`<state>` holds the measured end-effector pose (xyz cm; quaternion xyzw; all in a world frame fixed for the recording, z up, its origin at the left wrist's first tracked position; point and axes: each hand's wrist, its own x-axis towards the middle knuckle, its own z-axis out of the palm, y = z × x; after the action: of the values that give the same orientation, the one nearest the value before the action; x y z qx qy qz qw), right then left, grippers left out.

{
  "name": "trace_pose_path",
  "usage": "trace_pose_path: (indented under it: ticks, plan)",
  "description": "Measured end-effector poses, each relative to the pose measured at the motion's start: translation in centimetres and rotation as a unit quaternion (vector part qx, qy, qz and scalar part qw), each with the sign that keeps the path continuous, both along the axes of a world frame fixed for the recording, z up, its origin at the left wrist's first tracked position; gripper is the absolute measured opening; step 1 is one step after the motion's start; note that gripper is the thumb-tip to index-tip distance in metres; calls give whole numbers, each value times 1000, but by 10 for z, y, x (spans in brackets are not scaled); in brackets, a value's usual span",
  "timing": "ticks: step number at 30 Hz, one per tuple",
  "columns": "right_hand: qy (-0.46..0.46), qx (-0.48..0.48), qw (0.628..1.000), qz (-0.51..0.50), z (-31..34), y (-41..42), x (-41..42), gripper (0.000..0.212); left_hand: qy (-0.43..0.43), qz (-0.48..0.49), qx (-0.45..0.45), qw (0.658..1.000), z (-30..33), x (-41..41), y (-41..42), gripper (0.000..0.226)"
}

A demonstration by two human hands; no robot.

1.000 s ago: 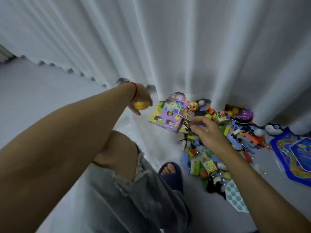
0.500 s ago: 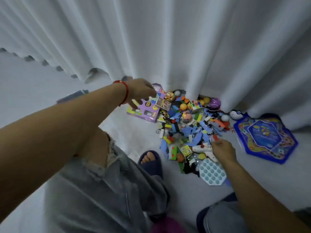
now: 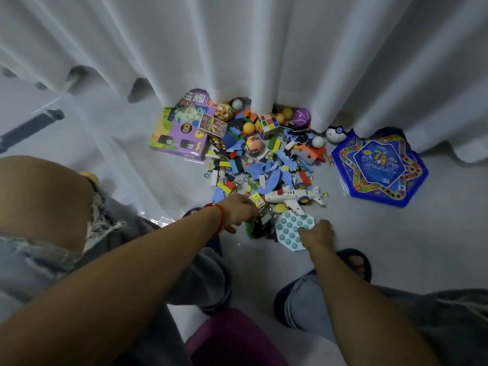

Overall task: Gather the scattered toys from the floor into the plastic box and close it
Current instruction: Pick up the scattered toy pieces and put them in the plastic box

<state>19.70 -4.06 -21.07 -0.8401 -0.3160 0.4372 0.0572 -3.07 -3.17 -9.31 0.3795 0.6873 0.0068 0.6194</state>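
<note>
Both arms are reaching down to the near edge of the toy pile (image 3: 264,165), which is lying on the floor against the white curtain (image 3: 264,48). The left hand (image 3: 241,211) is digging in beside a small yellow card (image 3: 257,200), fingers curled, though what they grip I cannot tell. The right hand (image 3: 318,233) is pinching the edge of the teal pop-it pad (image 3: 290,228). A toy airplane (image 3: 295,196) is sitting just beyond. The clear plastic box (image 3: 87,143) is standing left of the pile.

Left hand (image 3: 241,211) fingertips are buried among small toys; right hand (image 3: 318,235) fingers are hidden under the bubble-pop toy (image 3: 291,228)'s edge; grips unclear.
</note>
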Motion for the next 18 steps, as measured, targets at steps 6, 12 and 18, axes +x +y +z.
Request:
trace_pose_path:
  ticks: [6,12,18]
  plan:
    - [76,-16,996,-50,-34,7,6,35,14,36,4,999,-2,0,1,21]
    - [189,-26,972,-139,10,0,-6,23,27,29,0,999,4,1,-2,21]
    - [180,20,961,-211,77,14,10,28,22,34,16,999,15,-3,-4,30]
